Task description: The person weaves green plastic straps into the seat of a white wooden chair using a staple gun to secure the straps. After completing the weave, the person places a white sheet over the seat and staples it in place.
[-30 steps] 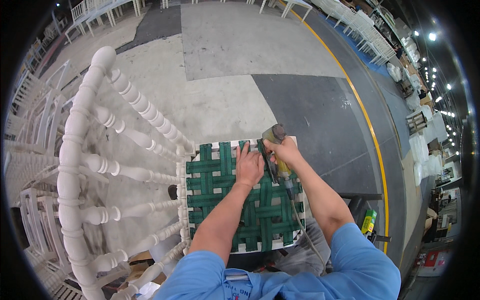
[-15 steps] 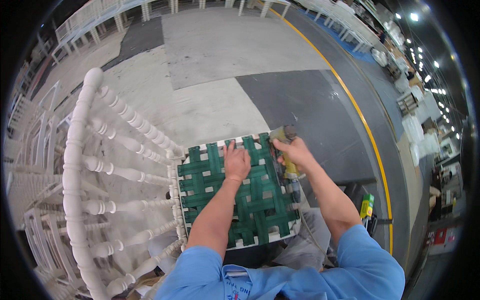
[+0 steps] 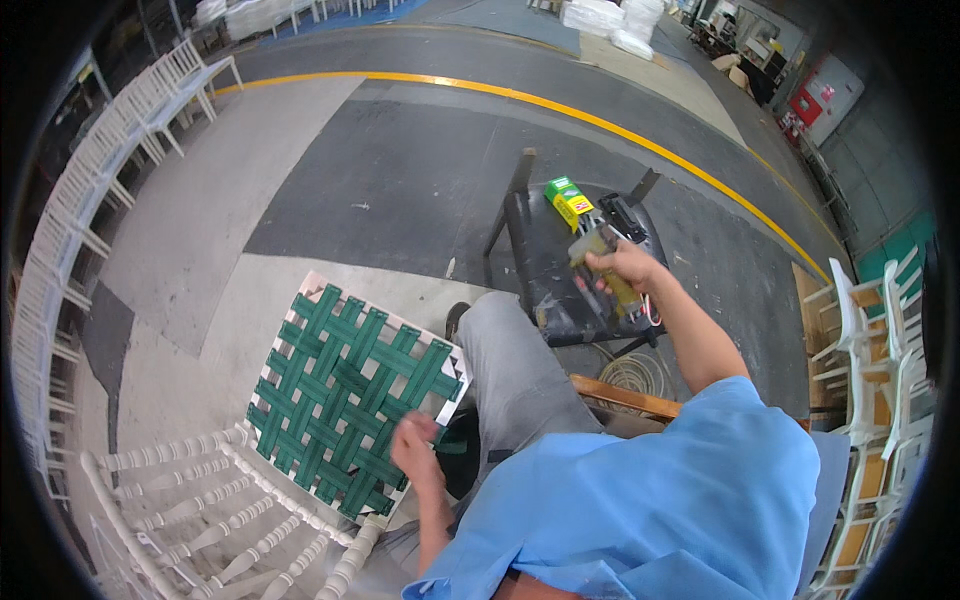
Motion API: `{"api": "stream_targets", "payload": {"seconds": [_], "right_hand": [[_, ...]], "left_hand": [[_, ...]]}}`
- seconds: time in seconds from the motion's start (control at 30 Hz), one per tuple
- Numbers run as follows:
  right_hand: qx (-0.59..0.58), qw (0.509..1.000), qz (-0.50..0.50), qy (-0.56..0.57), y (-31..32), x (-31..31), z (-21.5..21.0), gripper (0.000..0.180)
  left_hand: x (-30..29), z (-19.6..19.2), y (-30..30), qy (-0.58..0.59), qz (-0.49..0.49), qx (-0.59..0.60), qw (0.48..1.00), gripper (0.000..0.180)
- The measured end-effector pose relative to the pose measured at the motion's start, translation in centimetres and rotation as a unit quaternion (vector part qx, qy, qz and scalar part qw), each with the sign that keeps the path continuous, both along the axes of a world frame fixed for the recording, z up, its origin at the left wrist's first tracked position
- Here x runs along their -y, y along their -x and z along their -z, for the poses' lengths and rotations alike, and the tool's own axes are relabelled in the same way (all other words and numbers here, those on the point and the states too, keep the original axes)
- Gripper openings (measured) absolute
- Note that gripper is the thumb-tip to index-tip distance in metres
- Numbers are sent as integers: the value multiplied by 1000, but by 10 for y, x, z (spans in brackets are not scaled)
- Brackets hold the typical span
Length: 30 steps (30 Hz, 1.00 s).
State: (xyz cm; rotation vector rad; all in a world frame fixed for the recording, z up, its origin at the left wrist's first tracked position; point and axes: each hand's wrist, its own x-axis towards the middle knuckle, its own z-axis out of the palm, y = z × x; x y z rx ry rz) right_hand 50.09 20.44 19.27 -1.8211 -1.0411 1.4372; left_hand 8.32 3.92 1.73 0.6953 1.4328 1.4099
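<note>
A white chair with turned spindles (image 3: 225, 540) has its seat woven from wide green webbing (image 3: 345, 400). My left hand (image 3: 415, 450) is over or beside the seat's right edge; motion smears its fingers. Away from the chair, my right hand (image 3: 632, 268) grips a yellowish staple gun (image 3: 597, 245) by its handle. The staple gun is above a black-topped seat (image 3: 540, 270). On that seat lie a green and yellow box (image 3: 568, 203) and a black object (image 3: 625, 215) that I cannot make out.
A coiled pale hose (image 3: 635, 372) lies on the floor beside the black seat, near a wooden bar (image 3: 625, 397). Rows of white chairs (image 3: 125, 130) line the left side, and stacked white chair frames (image 3: 870, 400) stand at the right. A yellow line (image 3: 500, 92) crosses the floor.
My view has turned right. The staple gun has moved off the green webbing to above the black seat. My left hand has shifted from the far part of the webbing to the seat's right edge.
</note>
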Motion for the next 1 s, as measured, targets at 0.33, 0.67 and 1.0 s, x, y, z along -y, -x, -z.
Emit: {"api": "stream_targets", "payload": {"seconds": [0.33,0.67,1.0], "right_hand": [[-114,991,38,58,-26,-27,111,57],[332,911,-55,-240,-15,-2,69,32],[110,934,-146,-307,58,3,75,22]], "left_hand": [[54,23,2,361,-46,285,887,95],[46,37,-6,221,-171,320,905,46],[34,50,-22,141,-225,304,915,30]]}}
